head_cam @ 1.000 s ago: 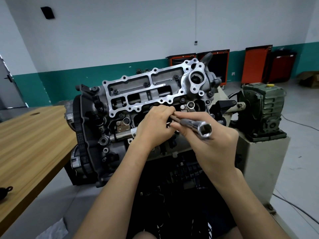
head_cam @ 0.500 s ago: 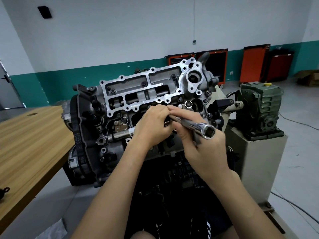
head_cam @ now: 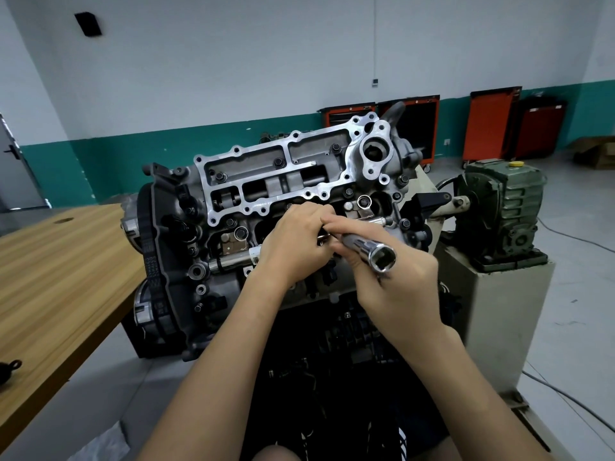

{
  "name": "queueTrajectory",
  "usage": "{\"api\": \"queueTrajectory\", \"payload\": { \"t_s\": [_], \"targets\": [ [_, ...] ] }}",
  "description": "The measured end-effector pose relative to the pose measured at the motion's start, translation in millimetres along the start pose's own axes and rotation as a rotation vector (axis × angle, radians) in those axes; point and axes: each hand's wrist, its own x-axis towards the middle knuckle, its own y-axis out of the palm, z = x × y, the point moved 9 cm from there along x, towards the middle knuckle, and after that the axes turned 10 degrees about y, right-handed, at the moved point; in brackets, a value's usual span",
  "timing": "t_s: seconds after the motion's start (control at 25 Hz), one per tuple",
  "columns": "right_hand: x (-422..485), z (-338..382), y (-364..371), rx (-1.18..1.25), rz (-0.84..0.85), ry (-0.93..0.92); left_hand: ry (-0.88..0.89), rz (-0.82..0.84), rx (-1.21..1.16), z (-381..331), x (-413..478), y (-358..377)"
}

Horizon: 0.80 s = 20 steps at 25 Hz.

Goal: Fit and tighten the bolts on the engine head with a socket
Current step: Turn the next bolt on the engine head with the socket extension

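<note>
The right hand (head_cam: 399, 287) is curled round the shiny socket (head_cam: 372, 251). The open end of the socket faces the camera. The left hand (head_cam: 293, 247) has bent fingers and pinches the socket's thin end. Both hands are just in front of the engine head (head_cam: 273, 181), which stands beside a wooden bench (head_cam: 60, 277).

socket (head_cam: 366, 248) far end — behind left hand (head_cam: 293, 247) | table (head_cam: 50, 277) — cropped left
</note>
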Motion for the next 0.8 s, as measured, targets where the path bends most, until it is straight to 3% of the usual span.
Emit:
{"api": "queueTrajectory", "payload": {
  "t_s": [0.16, 0.36, 0.56, 0.72, 0.8],
  "targets": [
    [6, -6, -14, 0.109, -0.093, 0.081, 0.03, 0.05, 0.053, -2, 3, 5],
    [2, 1, 0, 0.023, 0.037, 0.021, 0.017, -0.025, -0.019, -4, 1, -4],
    [7, -6, -10, 0.086, -0.052, 0.077, 0.034, 0.033, 0.062, -2, 2, 4],
    [2, 0, 6, 0.042, 0.056, 0.041, 0.018, -0.019, -0.006, -4, 0, -2],
    [4, -1, 2, 0.014, 0.031, 0.03, 0.032, -0.011, -0.011, -4, 1, -2]
  ]
}}
